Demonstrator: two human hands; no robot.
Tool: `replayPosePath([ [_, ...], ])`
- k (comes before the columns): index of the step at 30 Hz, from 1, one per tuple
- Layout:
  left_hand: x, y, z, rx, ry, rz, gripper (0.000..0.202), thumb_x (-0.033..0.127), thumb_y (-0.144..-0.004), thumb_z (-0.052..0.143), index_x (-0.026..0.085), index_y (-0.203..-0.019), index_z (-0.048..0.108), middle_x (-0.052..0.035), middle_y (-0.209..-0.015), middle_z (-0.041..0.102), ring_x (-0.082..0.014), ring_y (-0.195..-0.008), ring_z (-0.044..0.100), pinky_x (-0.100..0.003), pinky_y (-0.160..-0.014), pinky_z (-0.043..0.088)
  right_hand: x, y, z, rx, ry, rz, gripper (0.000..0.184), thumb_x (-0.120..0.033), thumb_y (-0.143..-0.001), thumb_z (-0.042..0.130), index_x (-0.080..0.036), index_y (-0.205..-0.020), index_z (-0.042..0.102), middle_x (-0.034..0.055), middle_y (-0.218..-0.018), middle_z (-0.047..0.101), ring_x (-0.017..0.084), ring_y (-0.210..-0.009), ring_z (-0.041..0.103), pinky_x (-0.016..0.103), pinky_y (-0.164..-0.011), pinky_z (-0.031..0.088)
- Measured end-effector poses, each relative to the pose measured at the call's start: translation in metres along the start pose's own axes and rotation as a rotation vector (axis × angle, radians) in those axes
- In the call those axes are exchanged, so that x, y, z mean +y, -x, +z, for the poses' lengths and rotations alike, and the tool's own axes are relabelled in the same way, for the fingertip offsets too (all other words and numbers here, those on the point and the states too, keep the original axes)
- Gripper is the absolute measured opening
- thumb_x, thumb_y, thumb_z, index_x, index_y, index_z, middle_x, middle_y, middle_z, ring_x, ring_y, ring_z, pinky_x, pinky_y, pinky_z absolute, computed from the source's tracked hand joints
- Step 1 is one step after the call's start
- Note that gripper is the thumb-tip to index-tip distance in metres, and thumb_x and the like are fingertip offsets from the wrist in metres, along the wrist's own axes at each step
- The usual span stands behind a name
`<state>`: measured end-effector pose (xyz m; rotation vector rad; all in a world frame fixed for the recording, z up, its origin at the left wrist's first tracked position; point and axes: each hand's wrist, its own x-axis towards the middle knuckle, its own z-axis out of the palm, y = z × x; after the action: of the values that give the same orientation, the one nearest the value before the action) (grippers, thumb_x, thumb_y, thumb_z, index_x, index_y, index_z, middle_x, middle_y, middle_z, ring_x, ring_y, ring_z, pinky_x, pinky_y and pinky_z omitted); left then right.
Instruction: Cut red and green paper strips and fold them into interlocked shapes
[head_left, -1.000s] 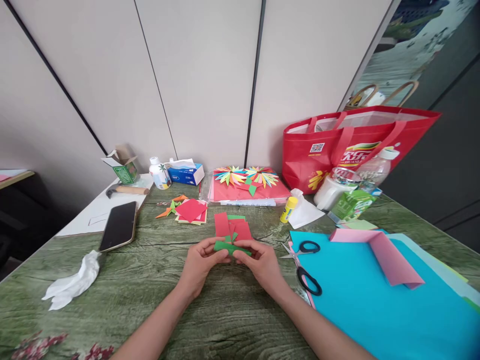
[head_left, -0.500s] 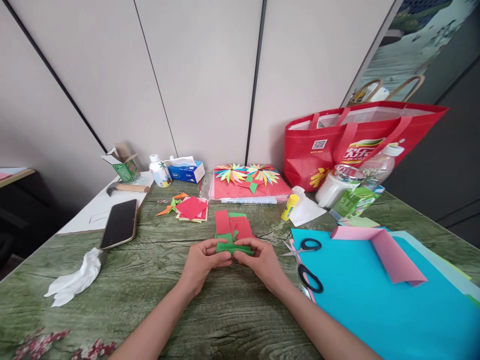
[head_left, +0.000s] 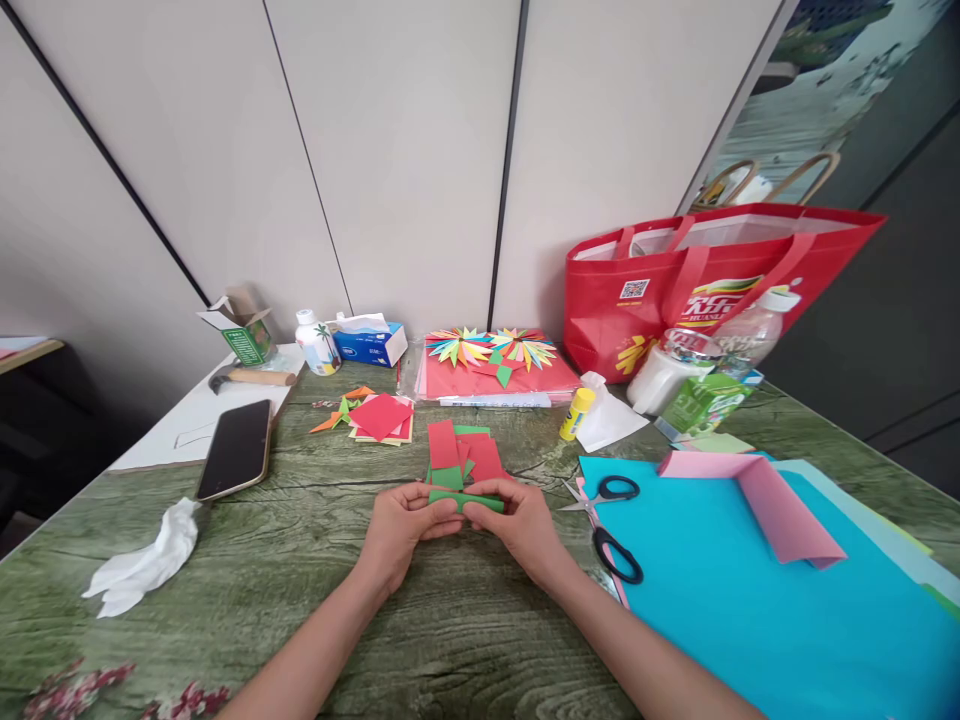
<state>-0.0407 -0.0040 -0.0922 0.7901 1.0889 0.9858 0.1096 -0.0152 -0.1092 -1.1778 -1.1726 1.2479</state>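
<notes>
My left hand (head_left: pixel 401 525) and my right hand (head_left: pixel 521 525) meet at the middle of the table, both pinched on a small folded green paper piece (head_left: pixel 465 498). The fingertips of both hands press along its near edge. Just behind it lie red and green paper pieces (head_left: pixel 461 452) in a loose pile. Black-handled scissors (head_left: pixel 611 525) rest right of my right hand, on the edge of a large blue paper sheet (head_left: pixel 750 600).
A phone (head_left: pixel 235 449) and a crumpled tissue (head_left: pixel 142 570) lie at the left. Farther back are a red paper stack (head_left: pixel 381 417), colourful paper stars (head_left: pixel 491 350), a glue stick (head_left: pixel 576 415), a tissue box (head_left: pixel 371 340) and a red bag (head_left: pixel 705 280). A pink folded sheet (head_left: pixel 765 500) lies on the blue one.
Both hands have stayed together on the green piece, with the fingers shifting slightly along it. The piece now looks flatter and narrower.
</notes>
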Motion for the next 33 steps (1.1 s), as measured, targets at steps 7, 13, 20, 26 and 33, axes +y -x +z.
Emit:
replayPosePath([
  [7, -0.0010, -0.0012, -0.0001, 0.005, 0.005, 0.002, 0.029, 0.021, -0.048, 0.080, 0.009, -0.069, 0.065, -0.0068, -0.063, 0.071, -0.0171, -0.057, 0.066, -0.028, -0.062, 0.057, -0.0018, -0.0001, 0.0012, 0.021, 0.012, 0.014, 0.019, -0.025, -0.059, 0.070, -0.014, -0.073, 0.067, 0.0014, -0.063, 0.064, 0.012, -0.051, 0.057, 0.023, -0.049, 0.046],
  [13, -0.0019, -0.0005, -0.0004, 0.008, 0.007, 0.007, 0.027, 0.021, -0.048, 0.080, 0.009, -0.067, 0.065, -0.0067, -0.062, 0.071, -0.0173, -0.056, 0.066, -0.027, -0.062, 0.057, -0.0013, 0.0006, 0.0013, 0.025, 0.038, 0.002, 0.021, -0.030, -0.059, 0.071, -0.014, -0.072, 0.068, 0.0019, -0.063, 0.065, 0.013, -0.050, 0.057, 0.023, -0.048, 0.046],
  [20, -0.0004, 0.0012, 0.0013, 0.015, -0.008, 0.011, 0.026, 0.022, -0.048, 0.080, 0.010, -0.067, 0.066, -0.0059, -0.061, 0.071, -0.0173, -0.056, 0.066, -0.027, -0.061, 0.057, 0.0014, 0.0006, 0.0012, 0.027, 0.034, -0.012, 0.021, -0.030, -0.060, 0.070, -0.015, -0.073, 0.067, 0.0020, -0.063, 0.064, 0.013, -0.050, 0.057, 0.024, -0.048, 0.047],
  [26, -0.0013, 0.0007, 0.0001, 0.004, -0.014, 0.027, 0.027, 0.021, -0.049, 0.079, 0.009, -0.070, 0.066, -0.0061, -0.061, 0.071, -0.0171, -0.056, 0.066, -0.027, -0.062, 0.057, 0.0002, 0.0007, 0.0015, 0.016, 0.015, -0.027, 0.019, -0.030, -0.060, 0.070, -0.015, -0.072, 0.067, 0.0015, -0.062, 0.063, 0.012, -0.050, 0.056, 0.023, -0.048, 0.046],
  [33, -0.0006, 0.0006, 0.0000, -0.012, -0.017, 0.043, 0.026, 0.021, -0.050, 0.079, 0.010, -0.069, 0.066, -0.0051, -0.060, 0.071, -0.0164, -0.055, 0.066, -0.027, -0.064, 0.056, -0.0023, 0.0012, 0.0016, 0.028, 0.067, -0.053, 0.015, -0.026, -0.061, 0.067, -0.015, -0.071, 0.066, 0.0011, -0.061, 0.063, 0.013, -0.050, 0.055, 0.023, -0.047, 0.043],
])
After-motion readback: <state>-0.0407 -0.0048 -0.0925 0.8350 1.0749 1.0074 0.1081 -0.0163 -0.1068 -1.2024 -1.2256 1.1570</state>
